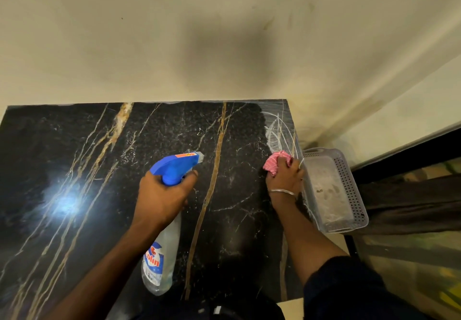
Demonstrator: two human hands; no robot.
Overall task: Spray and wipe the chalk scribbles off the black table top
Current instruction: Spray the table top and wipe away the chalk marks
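White chalk scribbles [278, 130] mark the far right corner of the black marble-patterned table top [99, 170]. My right hand [284, 177] grips a bunched pink cloth [274, 161] pressed on the table just below the scribbles, near the right edge. My left hand [162, 195] holds a clear spray bottle [162, 257] by its neck. The bottle's blue trigger head [174, 167] is above the middle of the table and its nozzle points right, toward the scribbles.
A grey perforated plastic basket [349, 187] sits just beyond the table's right edge, beside my right hand. A cream wall [224, 45] runs along the table's far edge. A bright light glare [67, 202] reflects on the left part of the top.
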